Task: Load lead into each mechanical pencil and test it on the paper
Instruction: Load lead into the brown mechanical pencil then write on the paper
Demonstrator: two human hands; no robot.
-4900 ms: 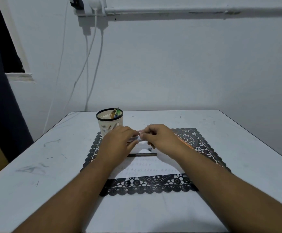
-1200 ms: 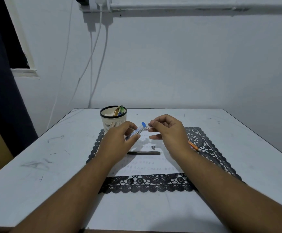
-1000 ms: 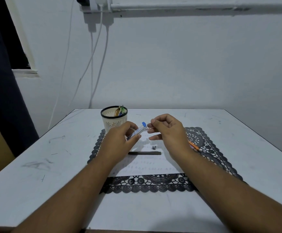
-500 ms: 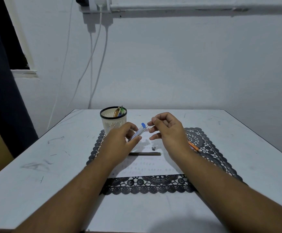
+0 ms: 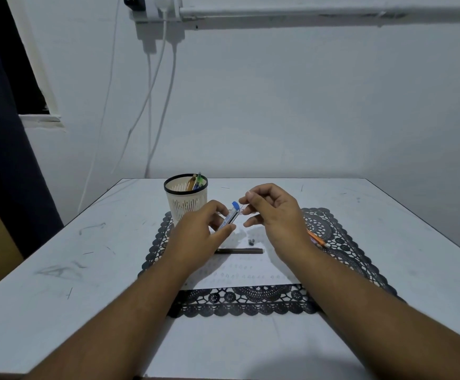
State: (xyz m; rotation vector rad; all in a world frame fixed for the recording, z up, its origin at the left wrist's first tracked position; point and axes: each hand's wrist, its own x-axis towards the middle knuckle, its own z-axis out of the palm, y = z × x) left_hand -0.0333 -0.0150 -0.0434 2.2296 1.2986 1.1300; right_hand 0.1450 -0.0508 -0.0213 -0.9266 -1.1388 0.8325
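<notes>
right hand [image 5: 274, 215] higher than before, pinching one lead; left hand [image 5: 201, 237] gripping one lead tube [image 5: 230, 216]

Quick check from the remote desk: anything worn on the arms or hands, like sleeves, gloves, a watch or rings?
Nothing shows. Both forearms are bare up to the frame edge, with no sleeves in view. The left hand and right hand carry no gloves, watch, bands or visible rings.
</notes>
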